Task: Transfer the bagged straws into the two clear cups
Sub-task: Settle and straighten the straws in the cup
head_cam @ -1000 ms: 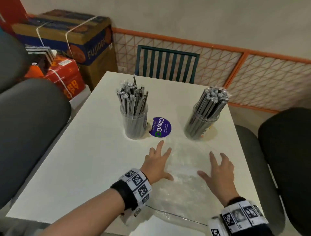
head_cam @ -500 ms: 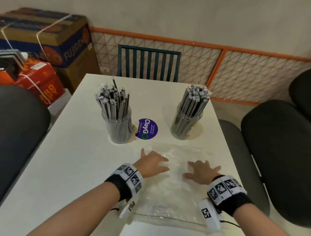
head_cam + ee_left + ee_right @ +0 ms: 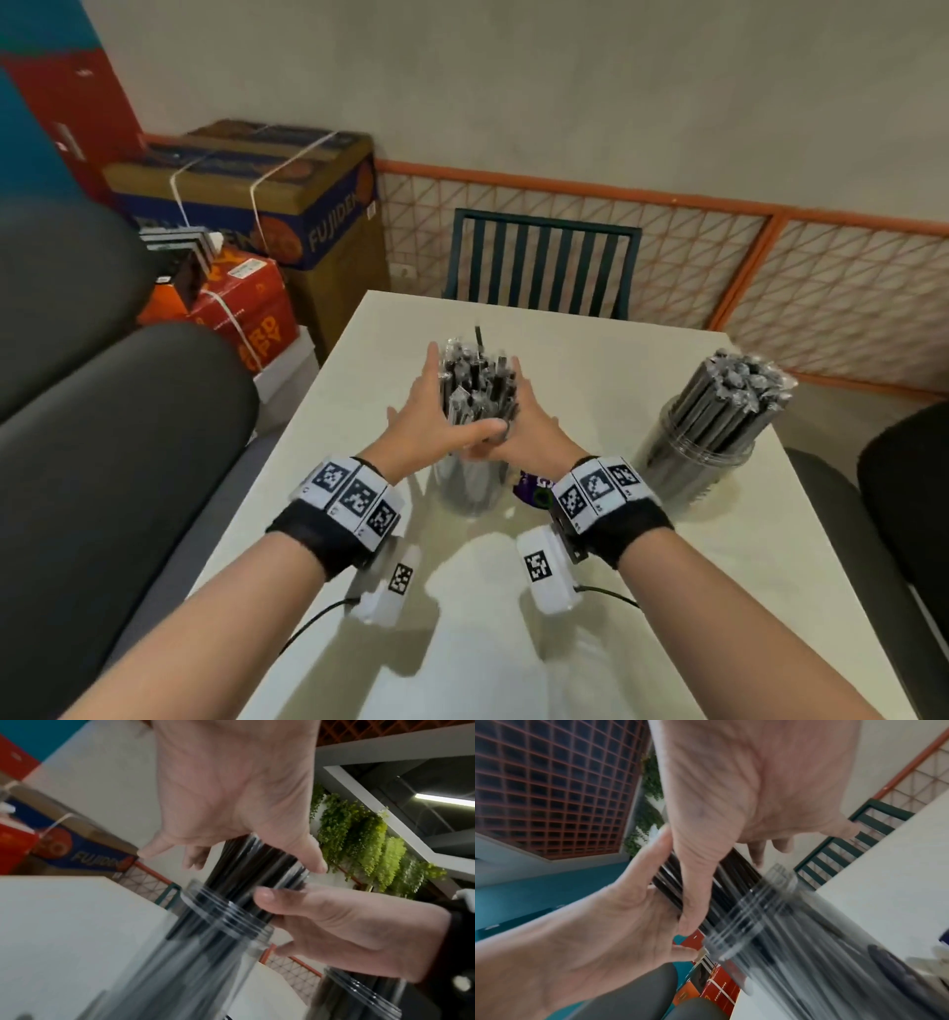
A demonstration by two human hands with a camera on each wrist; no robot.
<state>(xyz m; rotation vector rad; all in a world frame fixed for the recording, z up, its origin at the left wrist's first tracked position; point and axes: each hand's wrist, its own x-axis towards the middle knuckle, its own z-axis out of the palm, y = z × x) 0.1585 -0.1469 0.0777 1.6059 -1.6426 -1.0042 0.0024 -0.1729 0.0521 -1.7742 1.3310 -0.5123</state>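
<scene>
Two clear cups stand on the white table (image 3: pixel 359 462), both packed with wrapped dark straws. My left hand (image 3: pixel 426 426) and right hand (image 3: pixel 534 437) press against opposite sides of the straw bundle (image 3: pixel 477 380) that sticks out of the left cup (image 3: pixel 470 493). The fingers are straight and point up along the straws, and the thumbs meet at the front. In the left wrist view the left hand (image 3: pixel 231 791) and right hand (image 3: pixel 334 923) flank the straws (image 3: pixel 257 862) above the cup rim (image 3: pixel 226 919). The right cup (image 3: pixel 693 478) stands untouched with its straws (image 3: pixel 739 390).
A purple round sticker (image 3: pixel 534 488) lies between the cups. Dark chairs stand at the left (image 3: pixel 102 462) and right (image 3: pixel 904 488), and a green slatted chair (image 3: pixel 544 267) behind the table. Cardboard boxes (image 3: pixel 267 205) are stacked at the back left.
Both hands have lifted off the flat plastic bag near the table's front and moved forward to the left cup, where they now press on its straws.
</scene>
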